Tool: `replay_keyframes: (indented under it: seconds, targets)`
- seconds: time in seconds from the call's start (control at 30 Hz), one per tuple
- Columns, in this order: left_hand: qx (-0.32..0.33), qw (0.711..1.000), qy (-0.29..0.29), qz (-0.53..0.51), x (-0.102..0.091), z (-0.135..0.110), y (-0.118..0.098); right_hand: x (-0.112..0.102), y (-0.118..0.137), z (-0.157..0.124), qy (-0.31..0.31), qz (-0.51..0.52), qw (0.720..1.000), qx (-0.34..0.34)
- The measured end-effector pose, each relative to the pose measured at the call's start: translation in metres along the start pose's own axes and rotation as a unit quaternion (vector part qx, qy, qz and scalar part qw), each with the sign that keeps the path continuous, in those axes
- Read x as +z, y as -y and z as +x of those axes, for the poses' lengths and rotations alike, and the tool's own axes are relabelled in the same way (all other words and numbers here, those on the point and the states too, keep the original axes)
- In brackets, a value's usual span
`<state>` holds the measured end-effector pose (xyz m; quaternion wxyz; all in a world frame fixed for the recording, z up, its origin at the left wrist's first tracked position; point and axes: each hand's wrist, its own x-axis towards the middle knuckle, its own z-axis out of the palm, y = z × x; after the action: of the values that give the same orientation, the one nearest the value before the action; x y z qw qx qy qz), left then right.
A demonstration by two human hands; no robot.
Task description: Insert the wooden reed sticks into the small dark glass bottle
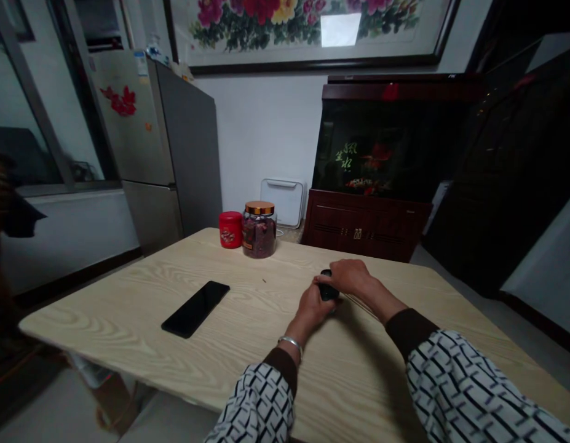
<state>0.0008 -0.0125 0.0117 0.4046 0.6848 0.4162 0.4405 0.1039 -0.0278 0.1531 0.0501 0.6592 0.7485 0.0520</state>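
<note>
A small, dark, rounded object (328,290) is between my two hands, over the right half of the wooden table (252,344). My left hand (312,306) has its fingers wrapped round it from the near left side. From the far right, my right hand (352,277) is closed over its top and side. Fingers cover much of the object, so its exact kind does not show. A silver bangle (291,344) circles my left wrist.
A black smartphone (195,309) lies on the table's left half. At the back edge stand a red canister (230,230) and a clear jar (259,239) of dark reddish contents with a copper lid. Beyond are a fridge (192,147) and a fish tank (386,147).
</note>
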Motion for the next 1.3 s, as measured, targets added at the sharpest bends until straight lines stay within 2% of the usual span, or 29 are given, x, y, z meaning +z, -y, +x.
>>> replay_keyframes:
  seconds: [0.07,0.13,0.2,0.23,0.3,0.4,0.47,0.57,0.6,0.63,0.73,0.8,0.87,0.97,1.07,1.17,1.3]
  targets:
    - [0.013,0.999,-0.015,0.041,-0.002,0.001,0.003,-0.005,-0.008,0.002,0.032,0.018,0.999,-0.033]
    - [0.022,0.997,-0.017,0.066,-0.005,0.000,0.006,-0.008,-0.019,0.004,0.066,0.067,0.989,-0.110]
    - [0.026,0.997,-0.015,0.074,-0.006,-0.001,0.008,-0.009,-0.026,0.006,0.071,0.129,0.973,-0.181]
    - [0.028,0.997,-0.017,0.073,-0.006,-0.001,0.008,-0.008,-0.027,0.007,0.066,0.153,0.967,-0.193]
    - [0.028,0.997,-0.012,0.070,-0.006,-0.001,0.007,-0.006,-0.023,0.009,0.054,0.153,0.975,-0.151]
    - [0.016,0.997,0.004,0.074,-0.006,-0.001,0.003,-0.003,-0.012,0.010,0.042,0.053,0.997,-0.039]
    - [0.007,0.997,0.000,0.073,-0.007,-0.002,0.001,-0.004,-0.010,0.010,0.051,0.028,0.997,-0.052]
    - [0.002,0.999,0.005,0.050,-0.008,-0.002,0.002,-0.005,-0.017,0.010,0.068,0.104,0.975,-0.182]
    - [0.007,0.999,0.008,0.039,-0.008,-0.002,0.003,-0.004,-0.019,0.010,0.062,0.127,0.969,-0.200]
    - [0.016,0.999,0.007,0.031,-0.008,-0.002,0.004,-0.003,-0.021,0.011,0.055,0.139,0.970,-0.192]
    - [0.025,0.999,-0.006,0.032,-0.007,-0.001,0.006,0.000,-0.021,0.014,0.055,0.089,0.992,-0.075]
    - [0.016,0.999,-0.005,0.047,-0.007,-0.001,0.006,0.000,-0.020,0.017,0.057,0.047,0.996,-0.053]
    - [0.010,0.998,0.003,0.055,-0.008,-0.002,0.004,-0.002,-0.022,0.018,0.054,0.058,0.990,-0.113]
    - [0.007,0.998,0.012,0.058,-0.011,-0.003,0.001,-0.005,-0.031,0.020,0.065,0.128,0.962,-0.232]
    - [0.013,0.998,0.011,0.056,-0.012,-0.003,0.002,-0.005,-0.041,0.021,0.076,0.163,0.942,-0.283]
    - [0.014,0.999,0.019,0.041,-0.012,-0.003,0.003,0.001,-0.042,0.019,0.066,0.171,0.947,-0.265]
    - [0.013,0.999,0.023,0.024,-0.010,-0.003,0.004,0.008,-0.033,0.018,0.028,0.127,0.984,-0.121]
